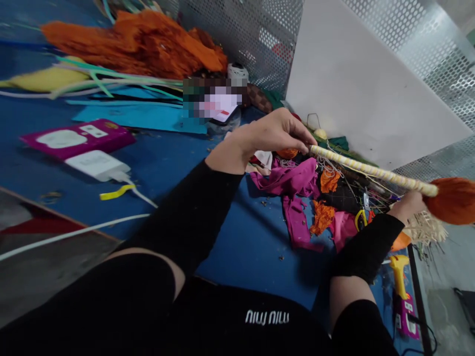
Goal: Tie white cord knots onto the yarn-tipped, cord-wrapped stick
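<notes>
A long thin stick wrapped in a pale yellow-and-white spiral (371, 169) stretches across the table's right half, with a fluffy orange bundle (454, 200) at its far right end. My left hand (280, 131) pinches the stick's left tip between thumb and fingers. Closed around the other end, just beside the orange bundle, is my right hand (410, 205); its fingers are mostly hidden. Beneath the stick lie magenta fabric strips (287, 180), crumpled orange scraps (322, 217) and yellow-handled scissors (359, 220).
A yellow glue gun (400, 272) lies at the right edge near a straw-like bundle (426, 230). On the left are a purple packet (79, 138), a white adapter (98, 164) with its cable, a blue sheet (137, 116) and orange fabric (148, 47). A white board (356, 74) leans behind.
</notes>
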A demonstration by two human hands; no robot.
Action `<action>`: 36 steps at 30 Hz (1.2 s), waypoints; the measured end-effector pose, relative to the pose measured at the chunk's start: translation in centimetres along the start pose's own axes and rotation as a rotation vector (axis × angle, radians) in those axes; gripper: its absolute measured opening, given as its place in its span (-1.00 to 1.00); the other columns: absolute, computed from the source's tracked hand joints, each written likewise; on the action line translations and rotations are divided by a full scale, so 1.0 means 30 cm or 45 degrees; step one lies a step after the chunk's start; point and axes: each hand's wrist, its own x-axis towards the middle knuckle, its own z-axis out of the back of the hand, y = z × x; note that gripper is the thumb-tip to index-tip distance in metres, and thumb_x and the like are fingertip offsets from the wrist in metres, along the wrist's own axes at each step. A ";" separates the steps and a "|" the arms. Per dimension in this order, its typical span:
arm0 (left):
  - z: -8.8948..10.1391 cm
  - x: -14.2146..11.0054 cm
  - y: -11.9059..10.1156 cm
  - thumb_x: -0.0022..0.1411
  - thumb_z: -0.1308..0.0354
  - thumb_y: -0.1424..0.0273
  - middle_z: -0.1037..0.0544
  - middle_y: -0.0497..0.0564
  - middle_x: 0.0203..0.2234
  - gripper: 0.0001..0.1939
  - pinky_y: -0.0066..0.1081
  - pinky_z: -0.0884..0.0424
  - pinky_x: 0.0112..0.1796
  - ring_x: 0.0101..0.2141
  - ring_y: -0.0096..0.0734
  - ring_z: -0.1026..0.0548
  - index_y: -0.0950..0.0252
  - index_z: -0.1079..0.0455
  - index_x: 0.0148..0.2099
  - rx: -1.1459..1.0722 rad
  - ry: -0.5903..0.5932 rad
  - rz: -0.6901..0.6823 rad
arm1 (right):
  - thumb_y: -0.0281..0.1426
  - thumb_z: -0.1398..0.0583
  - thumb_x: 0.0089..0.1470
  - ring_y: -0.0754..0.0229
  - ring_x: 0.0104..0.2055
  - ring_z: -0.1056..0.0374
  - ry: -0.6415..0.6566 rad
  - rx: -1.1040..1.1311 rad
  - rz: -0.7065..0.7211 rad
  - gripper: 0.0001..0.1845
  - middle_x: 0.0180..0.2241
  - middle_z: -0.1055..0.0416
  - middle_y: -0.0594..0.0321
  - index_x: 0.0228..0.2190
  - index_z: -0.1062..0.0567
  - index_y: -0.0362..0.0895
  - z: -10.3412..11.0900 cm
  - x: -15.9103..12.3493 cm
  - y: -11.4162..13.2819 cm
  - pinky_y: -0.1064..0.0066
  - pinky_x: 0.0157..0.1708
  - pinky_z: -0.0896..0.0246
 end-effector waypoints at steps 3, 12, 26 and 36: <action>-0.056 0.004 -0.019 0.07 -0.40 0.56 -0.70 0.01 -0.43 -0.77 -0.42 -0.57 -0.25 -0.37 -0.34 -0.63 0.34 -0.75 -0.18 -0.148 -0.099 -0.004 | -0.36 -0.30 0.15 -0.22 0.08 -0.54 -0.159 -0.201 -0.133 -0.80 -0.03 -0.58 -0.17 -0.20 -0.66 -0.19 -0.011 -0.007 0.043 -0.13 0.16 -0.42; -0.164 0.007 -0.029 0.13 -0.39 0.53 -0.66 0.01 -0.50 -0.79 -0.42 -0.42 -0.53 -0.57 -0.46 -0.46 0.24 -0.74 -0.17 -0.349 -0.320 0.040 | -0.18 -0.13 0.31 0.13 0.01 -0.53 0.552 0.778 0.485 -0.66 -0.08 -0.63 0.11 -0.11 -0.61 -0.09 -0.111 -0.223 0.379 0.12 0.15 -0.41; -0.190 0.048 0.001 0.18 -0.35 0.62 -0.67 0.02 -0.46 -0.83 -0.43 -0.48 -0.46 -0.52 -0.47 -0.52 0.34 -0.68 -0.19 -0.444 -0.411 0.129 | -0.14 -0.08 0.36 0.31 -0.45 -0.14 0.474 0.822 0.431 -0.59 -0.54 -0.18 0.38 -0.51 -0.28 -0.05 -0.140 -0.430 0.508 0.39 -0.34 -0.14; -0.210 0.058 0.033 0.13 -0.38 0.57 -0.70 0.04 -0.42 -0.92 -0.39 -0.56 -0.30 -0.39 -0.36 -0.61 0.33 -0.65 -0.29 -0.180 -0.422 0.052 | -0.17 0.00 0.43 0.19 -0.30 -0.33 0.468 0.501 0.717 -0.56 -0.41 -0.40 0.19 -0.40 -0.49 -0.07 -0.111 -0.390 0.495 0.32 -0.23 -0.25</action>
